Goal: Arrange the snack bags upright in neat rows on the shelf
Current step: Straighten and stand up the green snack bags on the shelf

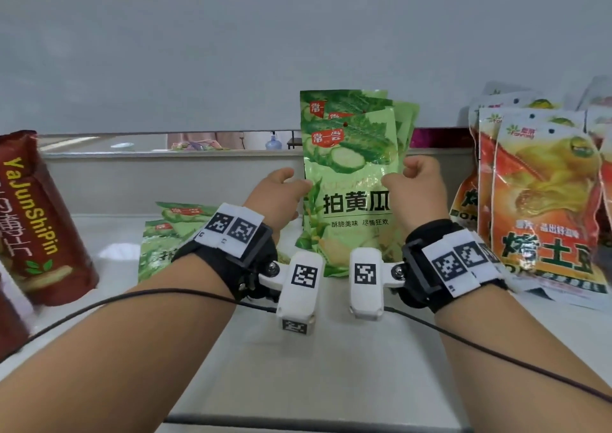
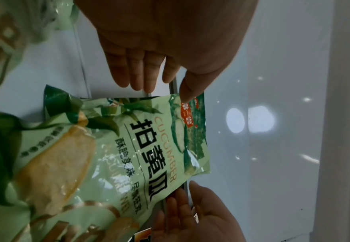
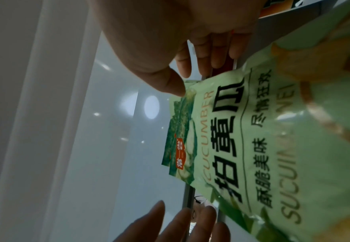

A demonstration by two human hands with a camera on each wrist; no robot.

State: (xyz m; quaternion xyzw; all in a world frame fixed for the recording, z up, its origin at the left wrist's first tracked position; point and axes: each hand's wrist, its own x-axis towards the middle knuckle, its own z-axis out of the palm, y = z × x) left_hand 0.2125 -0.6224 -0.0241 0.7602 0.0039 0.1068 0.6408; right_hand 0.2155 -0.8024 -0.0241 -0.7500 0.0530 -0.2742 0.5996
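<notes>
A green cucumber snack bag (image 1: 351, 207) stands upright mid-shelf, with more of the same bags (image 1: 405, 118) upright close behind it. My left hand (image 1: 294, 181) is at its left edge and my right hand (image 1: 397, 174) at its right edge. In the left wrist view the left hand (image 2: 163, 81) has straight fingers clear of the bag (image 2: 149, 147), and only the thumb tip touches its top corner. In the right wrist view the right hand (image 3: 190, 78) touches the bag's edge (image 3: 252, 139) with its thumb, fingers loosely extended behind.
More green bags (image 1: 165, 234) lie flat on the white shelf (image 1: 314, 350) to the left. A dark red bag (image 1: 36, 220) leans at the far left. Orange bags (image 1: 543, 201) stand in a row on the right. A low back rail (image 1: 165, 181) bounds the shelf.
</notes>
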